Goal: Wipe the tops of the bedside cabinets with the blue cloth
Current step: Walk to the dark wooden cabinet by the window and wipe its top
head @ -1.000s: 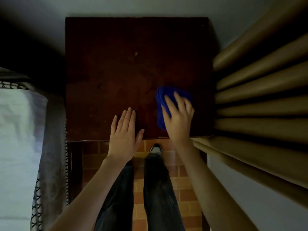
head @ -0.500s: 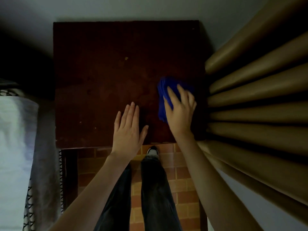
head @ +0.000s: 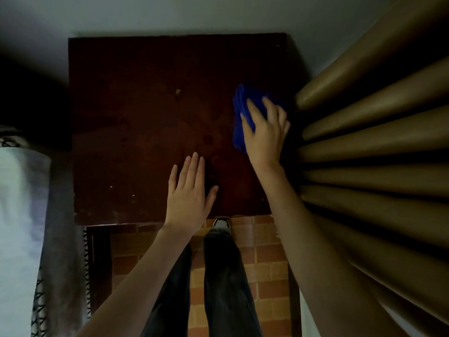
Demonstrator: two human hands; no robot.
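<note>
Dark cabinet top (head: pixel 145 130), blue cloth (head: pixel 239 100) under right hand (head: pixel 264 135), left hand (head: pixel 188 198) flat

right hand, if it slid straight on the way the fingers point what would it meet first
The right hand and blue cloth have bare cabinet top ahead; first stop is probably the wall behind it.

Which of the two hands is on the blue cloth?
The right hand, beside the curtain, presses the blue cloth; the left hand is spread flat over the bare cabinet top.
</note>
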